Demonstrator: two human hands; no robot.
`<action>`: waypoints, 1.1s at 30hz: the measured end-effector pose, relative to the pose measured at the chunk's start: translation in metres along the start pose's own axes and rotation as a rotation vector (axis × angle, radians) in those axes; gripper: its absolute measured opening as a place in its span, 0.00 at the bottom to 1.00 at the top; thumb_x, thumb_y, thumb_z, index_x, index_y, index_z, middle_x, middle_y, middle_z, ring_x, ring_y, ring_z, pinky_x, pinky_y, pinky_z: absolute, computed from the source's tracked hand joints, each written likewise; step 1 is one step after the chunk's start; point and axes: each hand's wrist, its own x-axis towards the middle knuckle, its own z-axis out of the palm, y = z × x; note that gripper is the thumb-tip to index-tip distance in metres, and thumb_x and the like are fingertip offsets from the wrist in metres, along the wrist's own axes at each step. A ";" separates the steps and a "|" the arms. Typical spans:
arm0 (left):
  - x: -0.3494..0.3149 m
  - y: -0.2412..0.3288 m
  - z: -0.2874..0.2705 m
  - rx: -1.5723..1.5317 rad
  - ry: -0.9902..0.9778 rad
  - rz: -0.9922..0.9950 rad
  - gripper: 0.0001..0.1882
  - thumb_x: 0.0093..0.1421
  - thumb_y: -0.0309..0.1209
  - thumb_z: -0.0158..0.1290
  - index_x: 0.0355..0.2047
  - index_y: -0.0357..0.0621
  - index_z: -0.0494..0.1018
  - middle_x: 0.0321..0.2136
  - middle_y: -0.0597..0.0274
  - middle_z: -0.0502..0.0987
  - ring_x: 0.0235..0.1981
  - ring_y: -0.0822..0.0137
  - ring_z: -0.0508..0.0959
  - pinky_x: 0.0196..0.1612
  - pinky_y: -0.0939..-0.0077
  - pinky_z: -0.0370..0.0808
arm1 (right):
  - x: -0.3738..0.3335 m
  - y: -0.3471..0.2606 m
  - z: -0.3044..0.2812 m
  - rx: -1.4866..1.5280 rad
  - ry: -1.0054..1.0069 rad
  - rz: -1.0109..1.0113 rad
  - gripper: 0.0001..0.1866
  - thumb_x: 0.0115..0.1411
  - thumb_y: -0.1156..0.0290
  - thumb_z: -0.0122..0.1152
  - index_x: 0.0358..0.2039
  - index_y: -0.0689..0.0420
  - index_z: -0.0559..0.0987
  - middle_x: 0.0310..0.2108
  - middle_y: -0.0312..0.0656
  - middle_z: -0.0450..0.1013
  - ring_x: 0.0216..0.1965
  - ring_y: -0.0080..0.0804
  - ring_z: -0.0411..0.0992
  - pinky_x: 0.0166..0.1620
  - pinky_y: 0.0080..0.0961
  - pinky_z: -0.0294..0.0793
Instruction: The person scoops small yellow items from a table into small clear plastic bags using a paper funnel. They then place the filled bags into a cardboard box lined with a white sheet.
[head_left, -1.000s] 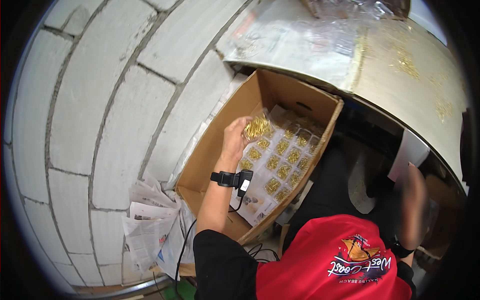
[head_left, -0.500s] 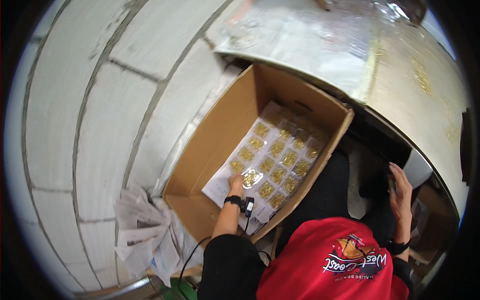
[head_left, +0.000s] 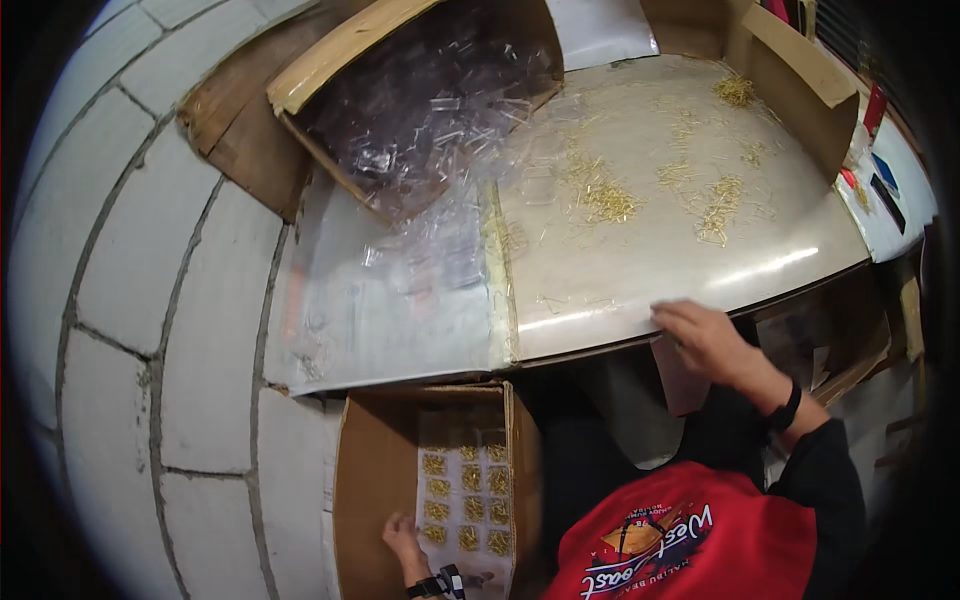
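Observation:
Inside a cardboard box (head_left: 375, 480), my left hand (head_left: 403, 540) is low over its left part, fingers loosely bent and apart, with nothing visible in them. Beside it, small clear plastic cases (head_left: 437, 511) filled with thin gold-coloured metal pieces lie in rows on a white printed sheet. My right hand (head_left: 700, 340) reaches over the front edge of the worktable (head_left: 590, 325), fingers stretched out. I see nothing in its grasp. Loose gold pieces (head_left: 605, 203) lie scattered in heaps on the tabletop beyond.
A tipped cardboard carton (head_left: 300, 85) of empty clear cases (head_left: 440, 130) opens onto the table's left half. Cardboard walls (head_left: 790, 95) bound the table's far right. A blue thing and a black one (head_left: 887, 203) lie on the right side. White block wall (head_left: 215, 330) stands left.
The view has swung up toward the tabletop. My right hand has risen from beside my leg to the table's edge. My left hand has come off the case it was touching and remains in the box.

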 end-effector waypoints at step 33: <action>-0.112 0.299 0.441 0.734 -0.605 1.425 0.07 0.57 0.26 0.50 0.34 0.44 0.77 0.36 0.55 0.73 0.35 0.49 0.76 0.36 0.61 0.74 | 0.048 0.079 0.022 -0.128 -0.388 0.121 0.29 0.66 0.52 0.40 0.64 0.52 0.56 0.67 0.47 0.47 0.68 0.44 0.43 0.66 0.44 0.44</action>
